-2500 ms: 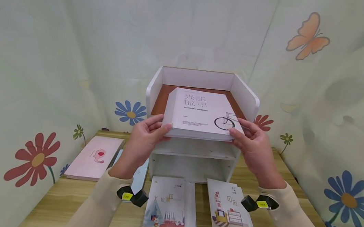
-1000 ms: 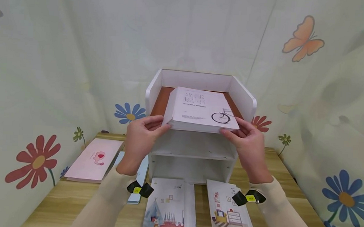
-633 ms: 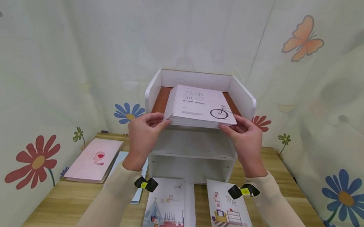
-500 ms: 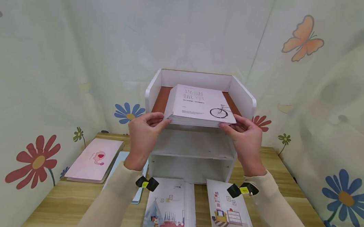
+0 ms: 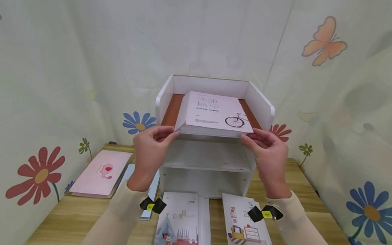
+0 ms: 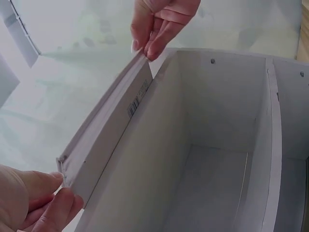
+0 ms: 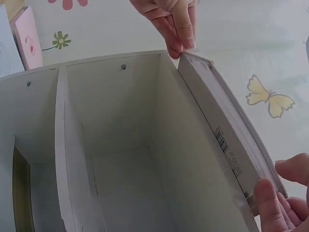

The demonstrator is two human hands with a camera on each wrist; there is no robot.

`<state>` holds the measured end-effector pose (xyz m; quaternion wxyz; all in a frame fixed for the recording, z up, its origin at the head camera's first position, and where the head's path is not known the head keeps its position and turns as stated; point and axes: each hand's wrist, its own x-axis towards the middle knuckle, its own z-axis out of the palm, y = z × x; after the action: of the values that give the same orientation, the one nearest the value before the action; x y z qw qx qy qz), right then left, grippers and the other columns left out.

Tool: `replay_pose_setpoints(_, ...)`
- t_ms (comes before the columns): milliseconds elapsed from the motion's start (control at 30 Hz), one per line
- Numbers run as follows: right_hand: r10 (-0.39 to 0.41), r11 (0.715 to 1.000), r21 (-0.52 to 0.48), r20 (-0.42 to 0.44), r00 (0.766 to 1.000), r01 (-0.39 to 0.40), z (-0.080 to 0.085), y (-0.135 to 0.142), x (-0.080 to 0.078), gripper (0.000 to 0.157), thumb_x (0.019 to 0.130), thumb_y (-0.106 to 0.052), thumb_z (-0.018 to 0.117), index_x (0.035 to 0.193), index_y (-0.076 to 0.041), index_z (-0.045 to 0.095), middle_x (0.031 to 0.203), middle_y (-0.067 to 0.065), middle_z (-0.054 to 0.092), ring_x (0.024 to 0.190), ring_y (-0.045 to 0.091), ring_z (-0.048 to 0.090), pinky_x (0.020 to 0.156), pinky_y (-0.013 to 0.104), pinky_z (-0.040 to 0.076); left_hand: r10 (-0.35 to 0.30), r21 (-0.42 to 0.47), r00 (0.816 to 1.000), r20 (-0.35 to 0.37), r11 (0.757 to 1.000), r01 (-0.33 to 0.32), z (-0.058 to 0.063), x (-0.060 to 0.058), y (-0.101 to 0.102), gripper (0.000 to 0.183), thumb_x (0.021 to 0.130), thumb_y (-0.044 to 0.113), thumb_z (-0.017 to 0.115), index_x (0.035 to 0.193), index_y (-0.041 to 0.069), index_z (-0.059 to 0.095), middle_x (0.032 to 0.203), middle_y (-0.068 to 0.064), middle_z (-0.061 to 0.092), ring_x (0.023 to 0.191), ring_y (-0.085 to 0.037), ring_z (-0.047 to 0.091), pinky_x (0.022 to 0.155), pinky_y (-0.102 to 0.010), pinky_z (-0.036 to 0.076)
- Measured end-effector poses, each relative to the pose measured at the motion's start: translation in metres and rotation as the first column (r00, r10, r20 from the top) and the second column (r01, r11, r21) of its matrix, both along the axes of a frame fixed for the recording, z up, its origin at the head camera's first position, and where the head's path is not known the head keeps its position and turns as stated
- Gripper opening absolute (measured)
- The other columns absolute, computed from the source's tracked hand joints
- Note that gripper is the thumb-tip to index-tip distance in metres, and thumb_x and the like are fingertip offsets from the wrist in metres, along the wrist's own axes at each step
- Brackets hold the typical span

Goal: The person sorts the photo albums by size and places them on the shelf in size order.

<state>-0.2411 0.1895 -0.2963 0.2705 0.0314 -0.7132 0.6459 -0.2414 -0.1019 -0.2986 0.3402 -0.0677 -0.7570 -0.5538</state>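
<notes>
A thick white book (image 5: 209, 116) with a bicycle on its cover lies on the brown top of a white shelf unit (image 5: 165, 95). My left hand (image 5: 149, 153) pinches its near left corner between thumb and fingers. At the near right corner, my right hand (image 5: 270, 163) holds on in the same way. The left wrist view shows the book's edge (image 6: 111, 130), with a barcode, along the unit's top edge, and the left hand (image 6: 29, 198) at one end. In the right wrist view the right hand (image 7: 285, 208) has thumb and fingers at the book's corner.
Raised white panels border the unit's top at back and sides. Below are open compartments (image 5: 206, 182). On the wooden table (image 5: 287, 223) lie a pink book (image 5: 101, 171), a light blue book (image 5: 152, 188) and two illustrated books, left (image 5: 177, 221) and right (image 5: 248, 229).
The book has moved back, farther onto the top of the unit, and sits lower than before. Both hands have moved slightly outward toward its corners in the last half second.
</notes>
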Motion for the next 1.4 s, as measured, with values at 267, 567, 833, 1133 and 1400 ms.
replay_pose_setpoints(267,-0.024,0.999,-0.038,-0.011,1.000,0.024,-0.003,-0.005,-0.009,0.043,0.082,-0.025,0.087,0.120,-0.009,0.071,0.108,0.008,0.075,0.091,0.013,0.074,0.084,0.017,0.060,0.029,-0.029,1.000,-0.010,0.999,-0.029,0.000,-0.006,0.001,0.022,0.085,0.023,0.085,0.102,0.010,0.080,0.097,-0.005,0.078,0.086,-0.017,0.075,0.074,-0.012,0.057)
replay_pose_setpoints(567,-0.053,0.998,-0.028,-0.036,0.998,0.052,0.001,-0.008,-0.023,0.041,0.082,-0.027,0.088,0.116,-0.009,0.073,0.105,0.006,0.076,0.089,0.013,0.074,0.082,0.017,0.060,0.055,-0.062,0.996,-0.073,0.996,-0.060,0.005,-0.020,0.003,0.021,0.085,0.021,0.086,0.098,0.006,0.080,0.093,-0.007,0.078,0.082,-0.018,0.074,0.072,-0.012,0.057)
replay_pose_setpoints(833,-0.061,0.998,-0.036,-0.049,0.997,0.059,0.003,-0.009,-0.027,0.042,0.080,-0.024,0.089,0.114,-0.005,0.073,0.100,0.007,0.075,0.086,0.013,0.073,0.079,0.017,0.060,0.085,-0.140,0.995,-0.055,0.986,-0.092,0.012,-0.024,0.006,0.020,0.086,0.020,0.084,0.098,0.004,0.079,0.092,-0.010,0.077,0.081,-0.022,0.072,0.074,-0.034,0.063)
replay_pose_setpoints(1133,-0.054,0.997,-0.055,-0.061,0.997,0.051,0.004,-0.012,-0.029,0.041,0.080,-0.020,0.089,0.113,-0.003,0.073,0.096,0.005,0.076,0.079,0.009,0.075,0.076,0.019,0.062,0.115,-0.182,0.991,-0.060,0.975,-0.125,0.016,-0.027,0.008,0.019,0.086,0.018,0.084,0.096,0.002,0.079,0.089,-0.012,0.078,0.078,-0.023,0.073,0.072,-0.038,0.064)
replay_pose_setpoints(1400,-0.053,0.997,-0.062,-0.041,0.998,0.051,0.004,-0.011,-0.027,0.041,0.080,-0.023,0.089,0.113,-0.004,0.073,0.096,0.005,0.076,0.079,0.010,0.075,0.076,0.020,0.062,0.100,-0.148,0.993,-0.061,0.983,-0.108,0.011,-0.027,0.008,0.021,0.086,0.018,0.084,0.099,0.002,0.079,0.092,-0.013,0.078,0.080,-0.024,0.074,0.075,-0.039,0.065)
